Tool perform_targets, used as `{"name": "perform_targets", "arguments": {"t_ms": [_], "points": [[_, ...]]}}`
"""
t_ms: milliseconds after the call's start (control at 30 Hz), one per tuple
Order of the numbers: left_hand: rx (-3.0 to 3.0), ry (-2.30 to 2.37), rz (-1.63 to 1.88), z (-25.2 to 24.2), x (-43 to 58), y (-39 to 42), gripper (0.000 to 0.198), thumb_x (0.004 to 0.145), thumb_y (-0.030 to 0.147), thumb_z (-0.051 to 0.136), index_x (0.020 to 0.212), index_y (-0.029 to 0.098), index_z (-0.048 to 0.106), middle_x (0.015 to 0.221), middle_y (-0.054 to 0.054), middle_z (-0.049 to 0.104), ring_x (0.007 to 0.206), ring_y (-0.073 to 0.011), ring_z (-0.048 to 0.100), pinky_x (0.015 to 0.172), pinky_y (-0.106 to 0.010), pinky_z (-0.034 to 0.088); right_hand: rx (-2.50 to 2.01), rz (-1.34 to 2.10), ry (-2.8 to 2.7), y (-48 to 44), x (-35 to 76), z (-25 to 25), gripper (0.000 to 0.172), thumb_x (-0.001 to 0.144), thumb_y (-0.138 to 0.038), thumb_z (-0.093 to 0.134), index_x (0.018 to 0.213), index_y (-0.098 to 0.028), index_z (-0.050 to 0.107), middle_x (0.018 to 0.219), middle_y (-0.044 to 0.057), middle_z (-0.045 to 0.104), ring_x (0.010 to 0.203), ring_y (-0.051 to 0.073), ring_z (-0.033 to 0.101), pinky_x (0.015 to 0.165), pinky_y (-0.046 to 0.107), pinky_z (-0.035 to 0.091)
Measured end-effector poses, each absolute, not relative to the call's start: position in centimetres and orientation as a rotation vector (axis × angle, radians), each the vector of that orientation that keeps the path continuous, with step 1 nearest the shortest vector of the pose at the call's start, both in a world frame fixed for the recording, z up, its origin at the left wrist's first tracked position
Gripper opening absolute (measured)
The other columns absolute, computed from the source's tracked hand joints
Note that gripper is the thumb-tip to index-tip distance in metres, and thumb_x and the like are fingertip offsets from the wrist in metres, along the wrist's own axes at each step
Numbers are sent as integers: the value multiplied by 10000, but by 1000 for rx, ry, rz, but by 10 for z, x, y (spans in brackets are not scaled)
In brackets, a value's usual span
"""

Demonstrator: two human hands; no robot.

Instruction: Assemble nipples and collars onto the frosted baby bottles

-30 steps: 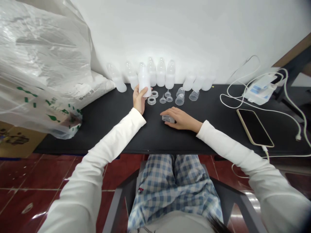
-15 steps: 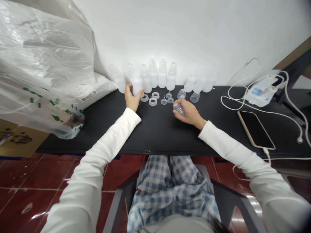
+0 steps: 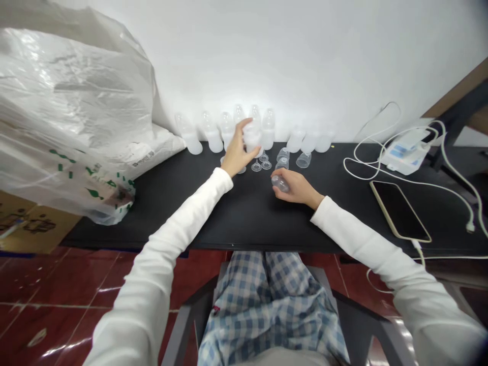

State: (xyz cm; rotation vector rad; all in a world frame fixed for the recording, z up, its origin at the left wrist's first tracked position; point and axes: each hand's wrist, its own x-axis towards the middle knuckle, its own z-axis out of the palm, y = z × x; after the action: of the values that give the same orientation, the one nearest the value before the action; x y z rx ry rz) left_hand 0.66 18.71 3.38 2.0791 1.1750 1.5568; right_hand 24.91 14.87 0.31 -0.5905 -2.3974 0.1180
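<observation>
My left hand [image 3: 237, 151] is closed around a whitish baby bottle [image 3: 251, 136], raised in front of the standing row; its outline is blurred. In my right hand [image 3: 299, 188], low over the table, is a clear bottle cap [image 3: 280, 183]. Between the hands lie clear nipples [image 3: 256, 166], and collar rings [image 3: 241, 170] are mostly hidden behind my left hand. Just beyond my right hand are more clear caps [image 3: 304, 160]. Capped bottles [image 3: 212, 133] stand along the wall, with several whitish bottles without visible caps [image 3: 309, 140] farther right.
A large white plastic bag [image 3: 84, 96] and a green-printed bag [image 3: 95, 190] fill the left end of the black table [image 3: 236, 218], beside a cardboard box [image 3: 41, 226]. At right are a phone [image 3: 400, 211], white cables [image 3: 438, 185] and a white power strip [image 3: 406, 151].
My left hand has moved right with the bottle, from the left of the row to in front of its middle. My right hand stays nearly in place, still holding the cap.
</observation>
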Motion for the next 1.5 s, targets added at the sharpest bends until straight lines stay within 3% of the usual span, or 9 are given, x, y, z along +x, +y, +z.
{"name": "perform_targets", "arguments": {"t_ms": [100, 233, 533, 767, 900, 1000, 1167, 1267, 1500], "points": [[2130, 1184, 1439, 57, 36, 212, 642, 825, 291, 752, 1373, 222, 425, 1271, -101, 627, 1034, -227, 654, 916, -348, 516, -585, 157, -2425, 148, 256, 3, 231, 900, -328, 554, 1087, -193, 551, 948, 77, 725, 765, 209, 704, 698, 304, 542], [2269, 1213, 1371, 68, 65, 258, 611, 772, 131, 800, 1285, 186, 474, 1298, -122, 555, 1225, -271, 568, 1063, -404, 474, -678, 238, -2432, 148, 267, 4, 242, 898, -352, 552, 1086, -200, 561, 952, 76, 734, 760, 207, 705, 705, 299, 534], [2598, 1454, 1049, 54, 105, 312, 473, 749, 219, 866, 1140, 95, 631, 1193, -238, 658, 1330, -461, 464, 1173, -614, 263, -762, 278, -2486, 147, 274, 6, 284, 901, -388, 543, 1106, -194, 581, 957, 79, 744, 770, 217, 708, 717, 308, 528], [2589, 1562, 1010, 59, 108, 322, 406, 722, 227, 879, 1047, 83, 682, 1073, -235, 697, 1307, -469, 460, 1178, -626, 182, -737, 122, -2478, 153, 275, 4, 305, 939, -414, 531, 1131, -182, 580, 1031, 120, 731, 877, 279, 699, 820, 406, 549], [2577, 1427, 1160, 63, 101, 314, 424, 725, 257, 876, 1081, 136, 679, 1123, -195, 689, 1248, -419, 503, 1183, -598, 222, -725, 130, -2335, 154, 274, 1, 327, 971, -449, 525, 1170, -190, 547, 1085, 138, 703, 954, 294, 683, 863, 445, 551], [2501, 1347, 1367, 68, 91, 280, 294, 882, 288, 719, 1150, 183, 659, 1200, -160, 662, 1212, -352, 549, 1158, -533, 303, -809, 304, -2045, 155, 272, 0, 355, 975, -491, 556, 1199, -222, 497, 1146, 122, 675, 1010, 267, 679, 901, 435, 552], [2108, 1140, 1496, 42, 71, 187, 224, 1027, 355, 495, 1133, 202, 620, 1090, -86, 672, 883, -175, 646, 906, -346, 505, -849, 746, -1542, 165, 267, -2, 491, 879, -663, 662, 1069, -268, 443, 948, 32, 684, 842, 201, 686, 753, 363, 564], [1740, 948, 1238, 12, 64, 152, 330, 983, 501, 566, 1068, 189, 634, 927, -45, 682, 747, -118, 640, 683, -237, 506, -836, 901, -1431, 169, 261, -4, 580, 768, -717, 748, 971, -266, 446, 837, -7, 660, 723, 165, 658, 637, 308, 539], [1369, 757, 1215, -5, 75, 142, 540, 683, 657, 832, 861, 162, 710, 795, -17, 685, 732, -108, 624, 660, -214, 511, -881, 935, -1509, 160, 249, -10, 649, 723, -801, 720, 923, -266, 414, 746, -18, 633, 619, 159, 640, 573, 311, 544]]}}
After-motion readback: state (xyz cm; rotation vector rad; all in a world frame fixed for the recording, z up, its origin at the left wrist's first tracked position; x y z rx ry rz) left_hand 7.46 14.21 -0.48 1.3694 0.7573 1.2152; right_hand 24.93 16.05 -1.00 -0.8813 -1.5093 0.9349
